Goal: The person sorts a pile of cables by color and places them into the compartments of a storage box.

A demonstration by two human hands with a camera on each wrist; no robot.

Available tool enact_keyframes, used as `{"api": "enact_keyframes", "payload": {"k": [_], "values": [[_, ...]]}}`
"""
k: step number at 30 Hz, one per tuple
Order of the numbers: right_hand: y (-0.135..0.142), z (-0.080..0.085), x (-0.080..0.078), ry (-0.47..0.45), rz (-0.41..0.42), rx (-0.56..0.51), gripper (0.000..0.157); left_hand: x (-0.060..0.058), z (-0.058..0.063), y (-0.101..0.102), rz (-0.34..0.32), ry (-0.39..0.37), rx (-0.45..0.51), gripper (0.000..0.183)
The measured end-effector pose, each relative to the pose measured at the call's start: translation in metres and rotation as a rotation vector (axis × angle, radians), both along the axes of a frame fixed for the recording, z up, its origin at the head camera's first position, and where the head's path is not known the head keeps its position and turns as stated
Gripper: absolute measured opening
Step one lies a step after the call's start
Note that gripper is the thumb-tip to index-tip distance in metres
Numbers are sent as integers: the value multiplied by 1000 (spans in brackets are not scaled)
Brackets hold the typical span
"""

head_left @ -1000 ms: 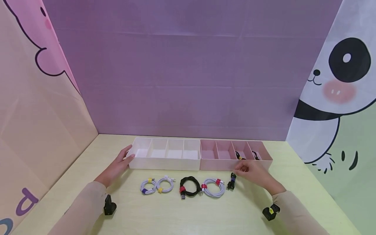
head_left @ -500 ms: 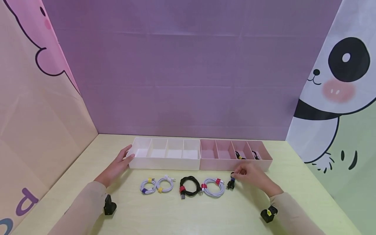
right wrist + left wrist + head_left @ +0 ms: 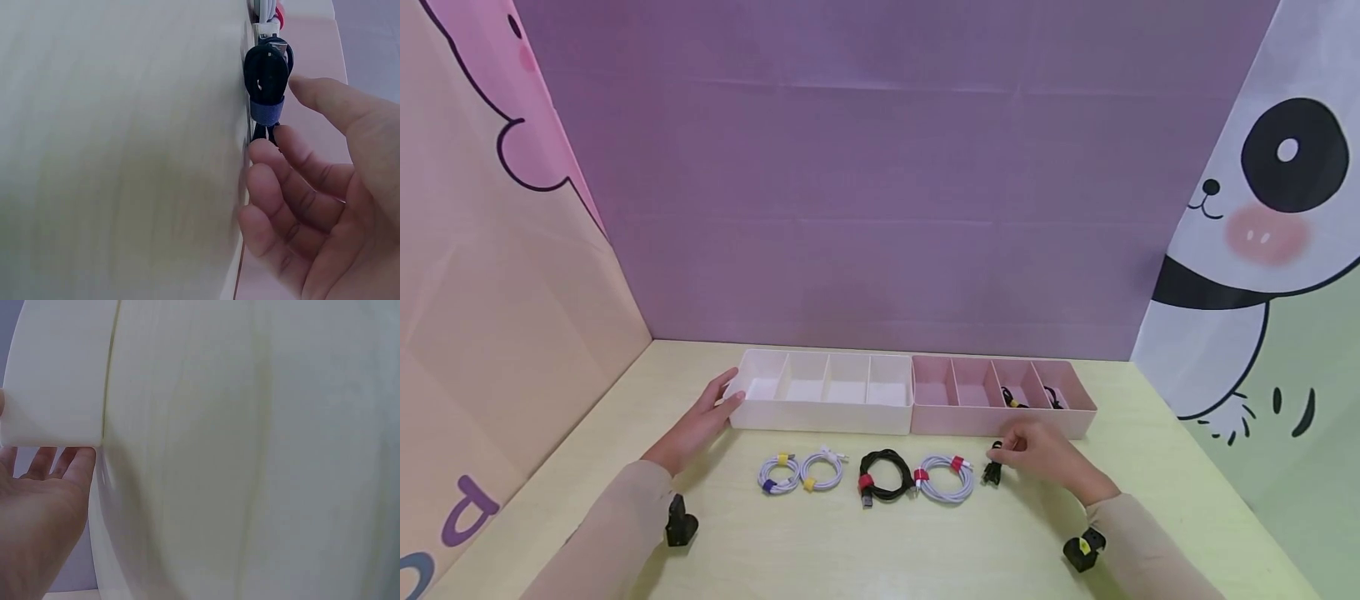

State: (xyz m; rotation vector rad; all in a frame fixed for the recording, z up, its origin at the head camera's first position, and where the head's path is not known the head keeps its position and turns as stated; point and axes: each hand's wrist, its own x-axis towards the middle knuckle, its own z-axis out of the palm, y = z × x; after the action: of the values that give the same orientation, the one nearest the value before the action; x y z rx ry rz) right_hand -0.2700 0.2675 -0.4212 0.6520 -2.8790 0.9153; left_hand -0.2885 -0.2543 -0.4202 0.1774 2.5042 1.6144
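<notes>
My left hand (image 3: 700,412) holds the left end of a white divided storage box (image 3: 820,418), its fingers against the end wall in the left wrist view. With thumb and index finger, my right hand (image 3: 1043,454) pinches a small black cable bundle (image 3: 267,75) wrapped with a blue-purple tie (image 3: 267,111). This bundle is in front of a pink divided storage box (image 3: 958,421), which adjoins the white one. The right hand's other fingers are bent below it in the right wrist view. Dark cables (image 3: 1011,400) with a yellow tie lie in a pink compartment.
Left of the bundle lie a white cable coil (image 3: 946,497) with red ties and a black coil (image 3: 887,495) with a red tie. Farther left are two smaller white coils, one of them a coil (image 3: 808,482) with a yellow tie. A purple backdrop (image 3: 850,208) rises behind the boxes.
My right hand has moved slightly left and down onto the black cable bundle, and the bundle has shifted a little. The left hand stays at the white box's end.
</notes>
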Motion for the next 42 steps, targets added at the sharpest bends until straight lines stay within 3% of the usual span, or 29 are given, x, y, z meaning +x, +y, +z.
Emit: {"api": "enact_keyframes", "payload": {"k": [15, 26, 42], "values": [[-2, -3, -3, -60, -62, 52, 34, 2, 1, 1, 8, -6, -12, 76], [-2, 1, -3, -59, 36, 48, 26, 2, 1, 0, 10, -4, -14, 77], [-3, 2, 0, -136, 19, 17, 17, 2, 2, 2, 16, -15, -22, 78]]}}
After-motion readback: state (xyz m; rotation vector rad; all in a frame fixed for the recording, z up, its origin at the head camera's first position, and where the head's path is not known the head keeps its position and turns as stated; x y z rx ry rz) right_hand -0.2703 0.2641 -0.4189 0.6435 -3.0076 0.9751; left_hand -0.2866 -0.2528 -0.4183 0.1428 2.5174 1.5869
